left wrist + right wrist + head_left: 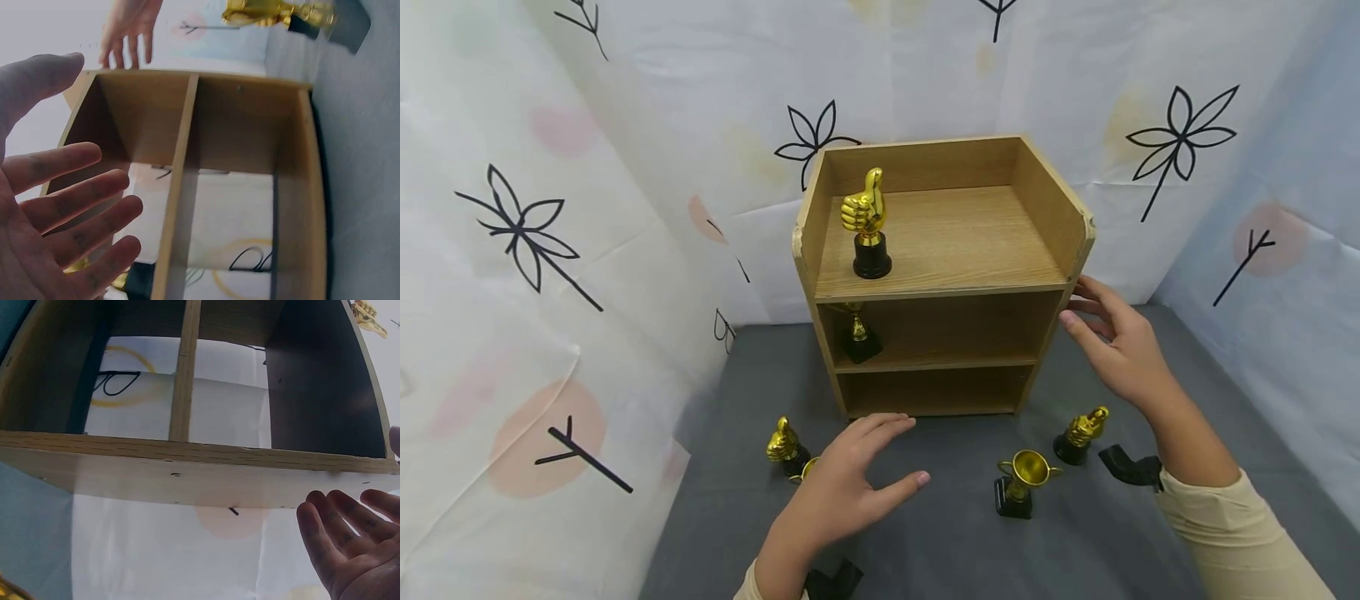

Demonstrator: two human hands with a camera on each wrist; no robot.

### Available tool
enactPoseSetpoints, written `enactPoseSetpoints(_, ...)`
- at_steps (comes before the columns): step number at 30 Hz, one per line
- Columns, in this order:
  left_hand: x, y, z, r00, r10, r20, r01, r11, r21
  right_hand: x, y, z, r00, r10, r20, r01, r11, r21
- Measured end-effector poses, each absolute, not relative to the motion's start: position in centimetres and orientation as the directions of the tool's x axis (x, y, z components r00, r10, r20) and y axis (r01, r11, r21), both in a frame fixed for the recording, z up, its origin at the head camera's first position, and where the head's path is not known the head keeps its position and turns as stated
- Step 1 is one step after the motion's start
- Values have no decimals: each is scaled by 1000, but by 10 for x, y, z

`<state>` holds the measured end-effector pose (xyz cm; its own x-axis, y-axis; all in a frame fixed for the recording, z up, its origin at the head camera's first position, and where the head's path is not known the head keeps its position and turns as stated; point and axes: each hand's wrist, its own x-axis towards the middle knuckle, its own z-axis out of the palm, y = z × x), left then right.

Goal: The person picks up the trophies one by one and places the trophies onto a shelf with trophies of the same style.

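Observation:
A wooden shelf unit (pixel 970 237) stands at the back, with a gold thumbs-up trophy (pixel 869 221) on its top board at the left. Inside the middle compartment, also at the left, is a gold cup trophy (pixel 859 335) on a black base, its upper part hidden by the board. My left hand (pixel 838 492) hovers before the shelf's lower front, fingers spread and holding nothing. At the shelf's right side panel is my right hand (pixel 1120 350), its fingers extended and empty; whether the fingertips touch the panel I cannot tell.
A gold cup trophy (pixel 1021 482) and a thumbs-up trophy (pixel 1081 435) stand on the grey floor cloth (pixel 955 550) at right. Another thumbs-up trophy (pixel 786 446) stands at left, beside a gold piece (pixel 806 468) mostly hidden by my left hand. Patterned white cloth (pixel 625 250) surrounds them.

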<state>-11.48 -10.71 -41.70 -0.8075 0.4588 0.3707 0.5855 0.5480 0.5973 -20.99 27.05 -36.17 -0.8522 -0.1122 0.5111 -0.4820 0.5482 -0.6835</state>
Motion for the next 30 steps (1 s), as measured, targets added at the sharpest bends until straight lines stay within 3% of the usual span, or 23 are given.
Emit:
enactPoseSetpoints(18, -114, -51, -464, -729, 564, 388, 650, 391, 652, -231, 260, -337, -826, -43, 561, -509, 481, -713)
enactPoseSetpoints(30, -122, -36, -496, -757, 554, 347, 606, 395, 691, -242, 257, -337, -834, -57, 549, -506, 477, -719)
